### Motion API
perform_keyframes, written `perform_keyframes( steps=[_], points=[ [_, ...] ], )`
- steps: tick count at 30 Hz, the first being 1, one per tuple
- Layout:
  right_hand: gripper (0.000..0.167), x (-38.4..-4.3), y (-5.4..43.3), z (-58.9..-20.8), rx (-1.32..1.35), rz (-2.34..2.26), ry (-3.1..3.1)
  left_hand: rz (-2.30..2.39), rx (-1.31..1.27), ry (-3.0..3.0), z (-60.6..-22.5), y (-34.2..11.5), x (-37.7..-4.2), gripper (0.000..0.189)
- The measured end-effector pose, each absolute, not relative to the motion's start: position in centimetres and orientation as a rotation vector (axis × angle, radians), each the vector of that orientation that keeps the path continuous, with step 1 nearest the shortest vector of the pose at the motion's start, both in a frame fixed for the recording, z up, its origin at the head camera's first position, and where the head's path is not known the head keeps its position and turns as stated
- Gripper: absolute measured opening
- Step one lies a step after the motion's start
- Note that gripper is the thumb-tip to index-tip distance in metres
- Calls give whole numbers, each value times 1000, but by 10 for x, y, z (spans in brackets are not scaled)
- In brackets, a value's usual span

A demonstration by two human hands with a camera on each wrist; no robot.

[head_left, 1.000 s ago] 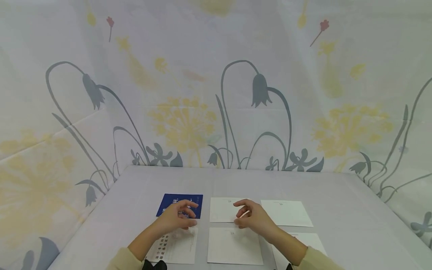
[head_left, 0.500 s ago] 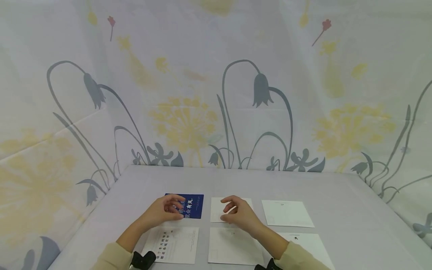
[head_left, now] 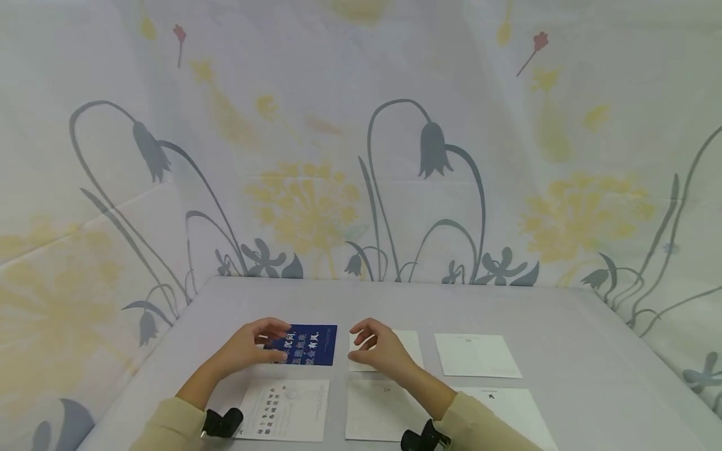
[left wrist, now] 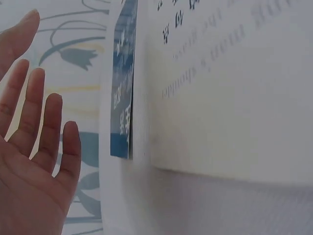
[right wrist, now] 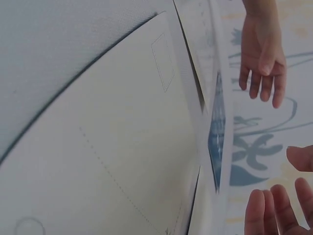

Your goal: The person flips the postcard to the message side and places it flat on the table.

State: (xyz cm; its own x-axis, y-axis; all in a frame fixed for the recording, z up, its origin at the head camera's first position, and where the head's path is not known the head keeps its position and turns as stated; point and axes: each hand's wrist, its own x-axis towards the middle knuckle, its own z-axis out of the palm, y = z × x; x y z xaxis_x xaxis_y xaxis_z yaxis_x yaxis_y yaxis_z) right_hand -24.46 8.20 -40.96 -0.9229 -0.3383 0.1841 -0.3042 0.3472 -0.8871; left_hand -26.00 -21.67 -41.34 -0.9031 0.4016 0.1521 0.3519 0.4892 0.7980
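My left hand [head_left: 242, 347] hovers at the left edge of a blue card [head_left: 313, 346] with white characters, fingers loosely bent and holding nothing. In front of that card lies a white card [head_left: 293, 407] with rows of dark characters, large in the left wrist view. My right hand [head_left: 380, 351], also holding nothing, hovers over the left part of the upper middle white card [head_left: 408, 344] and hides some of it. Nearer me is a lower middle white card [head_left: 375, 410], partly behind the right forearm. In the right wrist view both hands, the left [right wrist: 264, 58] and right [right wrist: 279, 210], have relaxed fingers.
Two more white cards lie on the right, an upper one [head_left: 479, 356] and a lower one [head_left: 516, 410] partly covered by the sleeve. A pale cloth covers the table [head_left: 586, 351]. Behind it hangs a flower-printed curtain [head_left: 338, 125].
Both hands have moved left above the table, uncovering more of the blue card and the right-hand white cards. The cards lie where they were.
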Motion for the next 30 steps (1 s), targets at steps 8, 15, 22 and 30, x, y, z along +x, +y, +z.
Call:
perform_keyframes(
  steps=[8,15,22,30],
  points=[
    [35,-251,66,-411,-667,-1645,2544,1358,644,2720,-419,-233,-268,52],
    [34,-257,50,-412,-767,-1569,2555,1264,635,2797,-423,-245,-271,53],
    [38,-268,39,-412,-831,-1388,2644,1163,691,2807,-425,-254,-277,55],
    [47,-281,32,-415,-871,-1082,2762,1042,695,2791,-425,-261,-285,56]
  ],
)
